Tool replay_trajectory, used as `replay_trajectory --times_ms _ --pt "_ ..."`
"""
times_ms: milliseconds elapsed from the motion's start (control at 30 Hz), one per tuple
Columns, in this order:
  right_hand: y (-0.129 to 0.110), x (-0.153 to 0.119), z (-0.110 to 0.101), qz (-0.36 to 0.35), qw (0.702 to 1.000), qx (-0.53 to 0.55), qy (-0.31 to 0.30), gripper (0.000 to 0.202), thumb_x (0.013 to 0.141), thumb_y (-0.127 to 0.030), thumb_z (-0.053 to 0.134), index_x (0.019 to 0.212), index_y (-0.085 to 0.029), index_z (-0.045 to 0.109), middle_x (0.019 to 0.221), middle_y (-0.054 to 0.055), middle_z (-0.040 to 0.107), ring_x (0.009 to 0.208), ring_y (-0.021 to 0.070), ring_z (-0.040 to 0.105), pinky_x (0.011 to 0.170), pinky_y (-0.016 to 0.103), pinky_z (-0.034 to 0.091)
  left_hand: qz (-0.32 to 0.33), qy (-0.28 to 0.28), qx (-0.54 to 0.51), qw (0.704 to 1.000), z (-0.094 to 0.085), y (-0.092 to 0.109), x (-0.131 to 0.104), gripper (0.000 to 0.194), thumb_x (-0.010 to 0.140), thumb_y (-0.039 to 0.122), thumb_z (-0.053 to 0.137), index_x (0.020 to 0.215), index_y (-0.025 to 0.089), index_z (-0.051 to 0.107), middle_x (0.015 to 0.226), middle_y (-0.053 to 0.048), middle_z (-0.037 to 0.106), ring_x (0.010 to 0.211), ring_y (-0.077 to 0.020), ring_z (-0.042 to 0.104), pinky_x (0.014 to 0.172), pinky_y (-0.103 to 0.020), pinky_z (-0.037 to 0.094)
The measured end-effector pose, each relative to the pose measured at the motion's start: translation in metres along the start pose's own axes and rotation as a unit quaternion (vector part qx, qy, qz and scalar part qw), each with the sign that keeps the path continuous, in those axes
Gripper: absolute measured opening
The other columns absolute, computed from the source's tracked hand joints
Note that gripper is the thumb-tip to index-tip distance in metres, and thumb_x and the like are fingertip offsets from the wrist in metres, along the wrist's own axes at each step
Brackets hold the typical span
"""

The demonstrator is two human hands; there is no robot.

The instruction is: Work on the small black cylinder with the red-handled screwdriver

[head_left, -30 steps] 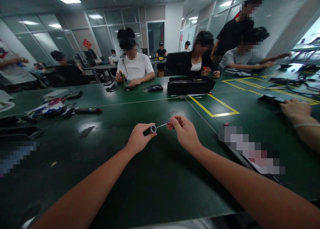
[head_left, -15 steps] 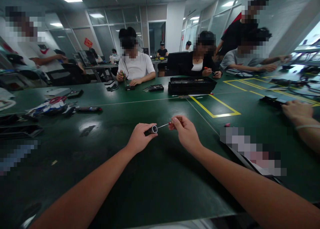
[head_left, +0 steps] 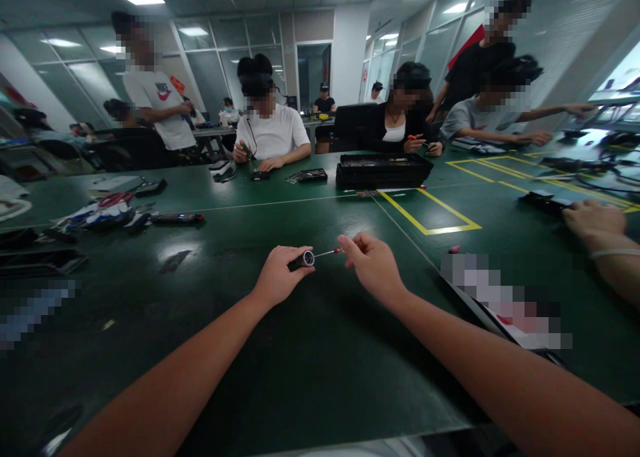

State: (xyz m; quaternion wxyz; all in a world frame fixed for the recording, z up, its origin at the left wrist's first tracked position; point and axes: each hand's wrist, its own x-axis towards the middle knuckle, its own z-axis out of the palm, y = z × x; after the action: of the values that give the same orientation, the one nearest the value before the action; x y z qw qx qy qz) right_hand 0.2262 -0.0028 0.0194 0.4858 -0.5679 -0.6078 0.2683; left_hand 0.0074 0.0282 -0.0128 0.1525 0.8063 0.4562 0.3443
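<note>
My left hand (head_left: pixel 275 277) is closed around a short dark cylinder (head_left: pixel 309 259) whose silver-rimmed round end faces me and to the right. Between the thumb and fingers of my right hand (head_left: pixel 373 264) is a thin screwdriver (head_left: pixel 327 253) with a red part near the fingertips. Its metal shaft points left and its tip meets the rimmed end of the cylinder. Whether the tip sits inside or just touches is too small to tell. Both hands are above the green table (head_left: pixel 310 364). My right fingers hide most of the screwdriver's handle.
Left on the table lie a dark tube with a red end (head_left: pixel 177 219) and a heap of gloves (head_left: pixel 113 210). A long black case (head_left: pixel 385 172) stands ahead, before seated co-workers. At right, another person's hand (head_left: pixel 597 220) rests by a black part (head_left: pixel 545 202).
My right hand has shifted slightly and its fingers have turned on the screwdriver, showing more of its red part. My left hand stays put. A standing person at left has moved rightward.
</note>
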Motion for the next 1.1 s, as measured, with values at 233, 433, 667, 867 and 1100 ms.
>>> replay_trajectory --times_ms 233,433,667,867,1100 --pt "0.001 0.000 0.001 -0.017 0.996 -0.089 -0.017 0.047 0.093 -0.060 0.052 0.068 -0.021 0.061 0.054 -0.002 0.054 0.051 0.0149 0.050 0.052 0.030 0.033 -0.011 -0.002 -0.006 1.000 -0.001 -0.001 0.001 0.042 0.082 0.022 0.078 0.122 0.027 0.068 0.115 -0.003 0.072 0.107 -0.0240 0.062 0.097 -0.043 0.045" --pt "0.004 -0.001 0.004 -0.041 0.996 0.008 -0.077 0.016 0.093 -0.035 0.055 0.102 -0.022 0.058 0.081 0.001 0.066 0.072 0.0173 0.063 0.067 0.031 0.047 -0.007 -0.001 0.004 1.000 -0.002 -0.005 0.002 0.042 0.081 0.022 0.078 0.122 0.027 0.069 0.115 -0.003 0.072 0.107 -0.0245 0.062 0.098 -0.044 0.045" --pt "0.008 0.001 0.004 -0.030 0.997 0.025 -0.060 0.043 0.101 -0.051 0.035 0.090 -0.022 0.065 0.062 -0.002 0.052 0.058 0.0162 0.053 0.057 0.030 0.041 -0.002 -0.007 0.016 1.000 -0.001 -0.002 0.001 0.040 0.082 0.025 0.078 0.121 0.028 0.069 0.115 -0.002 0.072 0.108 -0.0245 0.061 0.101 -0.046 0.043" --pt "0.014 0.001 0.006 -0.039 0.994 0.073 -0.072 0.025 0.096 -0.035 0.043 0.116 -0.026 0.055 0.078 -0.001 0.058 0.074 0.0193 0.058 0.070 0.034 0.046 -0.015 -0.004 0.013 1.000 -0.002 -0.001 0.001 0.040 0.085 0.026 0.074 0.124 0.028 0.068 0.116 -0.003 0.072 0.106 -0.0248 0.061 0.097 -0.044 0.045" --pt "0.008 -0.006 0.005 -0.029 0.995 0.050 -0.085 0.024 0.099 -0.042 0.040 0.112 -0.027 0.054 0.073 -0.003 0.054 0.067 0.0183 0.054 0.065 0.033 0.044 -0.009 -0.008 0.020 1.000 -0.001 -0.002 0.001 0.039 0.084 0.026 0.075 0.123 0.029 0.068 0.113 -0.003 0.072 0.105 -0.0251 0.061 0.098 -0.045 0.044"
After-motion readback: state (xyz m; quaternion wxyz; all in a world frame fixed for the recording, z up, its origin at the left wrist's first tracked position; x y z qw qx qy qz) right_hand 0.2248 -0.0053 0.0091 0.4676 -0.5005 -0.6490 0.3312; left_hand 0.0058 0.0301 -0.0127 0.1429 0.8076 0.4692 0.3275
